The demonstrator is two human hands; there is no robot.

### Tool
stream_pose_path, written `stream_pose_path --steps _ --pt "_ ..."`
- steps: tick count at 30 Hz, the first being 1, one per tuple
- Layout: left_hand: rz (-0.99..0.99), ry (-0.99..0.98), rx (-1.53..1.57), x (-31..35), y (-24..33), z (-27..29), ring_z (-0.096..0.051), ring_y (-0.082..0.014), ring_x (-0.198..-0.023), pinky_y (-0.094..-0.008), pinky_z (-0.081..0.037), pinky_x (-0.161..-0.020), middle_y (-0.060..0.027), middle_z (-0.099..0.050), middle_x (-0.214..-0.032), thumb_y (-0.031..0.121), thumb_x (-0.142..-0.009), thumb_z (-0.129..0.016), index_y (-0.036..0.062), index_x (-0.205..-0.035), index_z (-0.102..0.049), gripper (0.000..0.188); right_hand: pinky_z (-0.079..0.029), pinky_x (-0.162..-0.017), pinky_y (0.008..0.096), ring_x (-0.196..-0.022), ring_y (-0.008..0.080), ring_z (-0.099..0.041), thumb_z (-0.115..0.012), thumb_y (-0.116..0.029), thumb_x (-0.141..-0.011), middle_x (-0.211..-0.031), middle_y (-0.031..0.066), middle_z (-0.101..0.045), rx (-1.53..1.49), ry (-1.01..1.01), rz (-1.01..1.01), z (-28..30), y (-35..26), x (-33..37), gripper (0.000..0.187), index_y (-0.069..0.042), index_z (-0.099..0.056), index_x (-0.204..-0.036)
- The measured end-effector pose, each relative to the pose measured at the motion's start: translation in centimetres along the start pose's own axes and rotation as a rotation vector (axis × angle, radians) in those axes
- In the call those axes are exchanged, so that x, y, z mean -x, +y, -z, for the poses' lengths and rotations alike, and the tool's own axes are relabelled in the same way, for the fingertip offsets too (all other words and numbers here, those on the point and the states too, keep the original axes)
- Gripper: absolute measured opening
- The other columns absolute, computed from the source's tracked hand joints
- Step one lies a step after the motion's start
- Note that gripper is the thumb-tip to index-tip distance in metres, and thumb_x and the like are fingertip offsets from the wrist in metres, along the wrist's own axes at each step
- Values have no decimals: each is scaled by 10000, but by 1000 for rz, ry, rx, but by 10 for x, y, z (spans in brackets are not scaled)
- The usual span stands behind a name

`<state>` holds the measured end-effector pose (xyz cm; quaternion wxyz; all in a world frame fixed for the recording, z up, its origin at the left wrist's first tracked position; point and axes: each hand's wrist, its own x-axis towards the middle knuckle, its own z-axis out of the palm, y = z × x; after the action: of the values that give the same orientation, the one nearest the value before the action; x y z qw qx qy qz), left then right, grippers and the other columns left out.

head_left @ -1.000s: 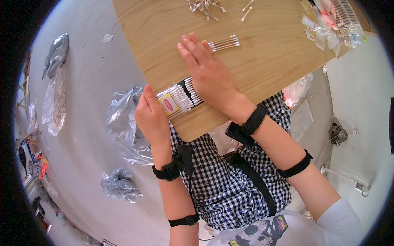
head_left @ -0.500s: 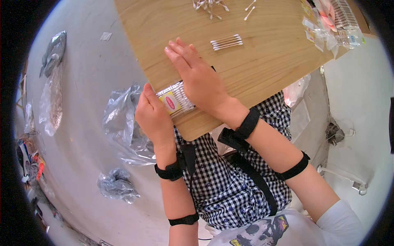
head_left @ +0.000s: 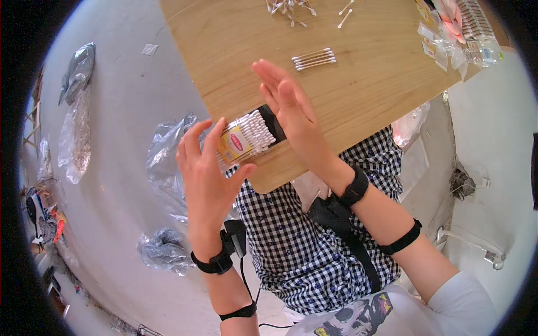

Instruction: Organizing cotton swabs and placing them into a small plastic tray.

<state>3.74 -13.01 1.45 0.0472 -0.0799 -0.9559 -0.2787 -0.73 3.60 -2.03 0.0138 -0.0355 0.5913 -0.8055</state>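
Note:
A clear pack of cotton swabs (head_left: 255, 131) with a yellow and red label lies at the table's near left corner, its white tips facing right. My left hand (head_left: 204, 171) grips its left end, thumb on the near side and fingers on the far side. My right hand (head_left: 294, 115) is open, held edge-on with fingers stretched out, just right of the white tips; it holds nothing. Between it and the pack shows a flat black piece (head_left: 273, 124), partly hidden. Farther off, several cotton swabs (head_left: 314, 59) lie side by side in a neat row.
On the wooden table (head_left: 381, 73), a loose heap of cotton swabs (head_left: 291, 8) lies at the far edge, with separate swabs (head_left: 344, 18) beside it. Plastic packaging (head_left: 448, 50) and a clear bottle (head_left: 485, 53) stand at the far right. Crumpled plastic bags (head_left: 174, 162) lie on the floor at left.
My right hand has drawn back to the right and turned edge-on, uncovering the swab tips and the black piece. My left hand has shifted its hold, with fingers and thumb now spread across the pack's end.

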Motion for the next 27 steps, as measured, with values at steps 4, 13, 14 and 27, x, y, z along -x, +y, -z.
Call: stream_pose_path --steps 4,13,14,27 --pt "-35 -33 -87 4 -11 4 -506 -311 -1077 -431 -385 -960 -93 -570 -1084 186 -615 -853 79 -1204 -627 640 -177 -1180 369 -1440 246 -238 -348 -426 -1039 -1523 146 -312 -3 -65 -54 -16 5 13 609 30 -330 -1442" --pt "-52 -141 141 -26 2 4 -580 -281 -959 -397 -453 -832 -94 -613 -993 144 -642 -819 47 -1068 -662 464 -279 -1126 353 -1382 222 -346 -378 -431 -1032 -1473 146 -388 -72 -84 -83 -28 4 18 593 15 -367 -1422" --pt "-61 -139 142 -32 4 3 -580 -281 -959 -397 -453 -832 -94 -613 -993 144 -642 -819 47 -1068 -662 464 -304 -1115 358 -1357 219 -384 -375 -439 -1031 -1450 143 -420 -71 -37 -56 -25 3 20 593 21 -386 -1405" --pt "439 -196 117 -20 -6 10 -663 -275 -816 -349 -501 -733 -145 -680 -899 273 -791 -704 -11 -947 -646 329 -446 -943 301 -1026 147 -588 -489 -235 -1016 -1225 95 -578 69 108 -146 24 -33 86 330 -13 -504 -1260"
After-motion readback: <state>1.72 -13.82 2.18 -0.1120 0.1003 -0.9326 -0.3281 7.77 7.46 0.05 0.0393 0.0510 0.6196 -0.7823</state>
